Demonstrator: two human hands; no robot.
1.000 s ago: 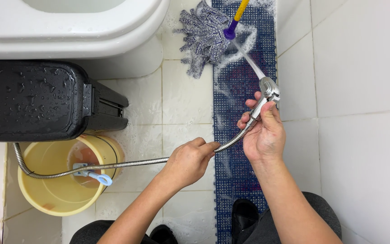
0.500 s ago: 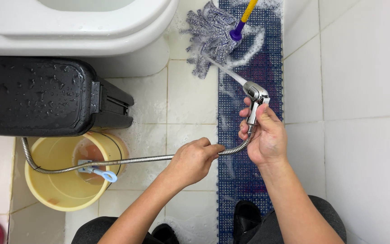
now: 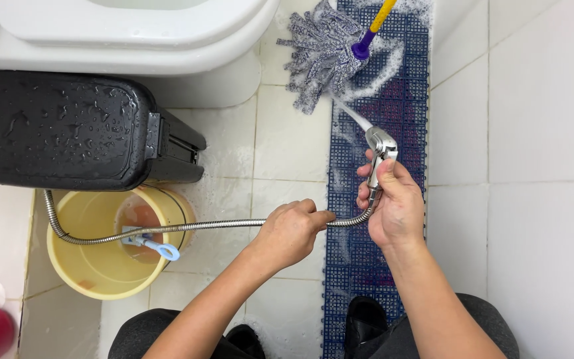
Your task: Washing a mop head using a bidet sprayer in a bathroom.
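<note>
**Rinsing the mop head with the hand sprayer**

The white toilet (image 3: 134,40) fills the top of the view, with a wet black pedal bin (image 3: 68,129) below it and a yellow bucket (image 3: 94,266) tucked against the bin on the tiled floor (image 3: 293,139). A blue grid mat (image 3: 380,252), foamy in patches, runs up the right side; the person's dark shoes sit at its near end.

At the mat's far end lies the grey string mop head (image 3: 323,53) on its yellow handle. The right hand (image 3: 393,213) is wrapped fully around the chrome sprayer (image 3: 381,149), thumb on the lever, and a thin jet reaches the mop strands. The left hand (image 3: 290,229) is closed in a pinch on the metal hose (image 3: 187,227), which loops back over the bucket (a small blue-handled scoop sits inside it).

To do this well, I'd judge: keep the nozzle low and angled into the strands, and keep slack in the hose so it doesn't tug the aim.
</note>
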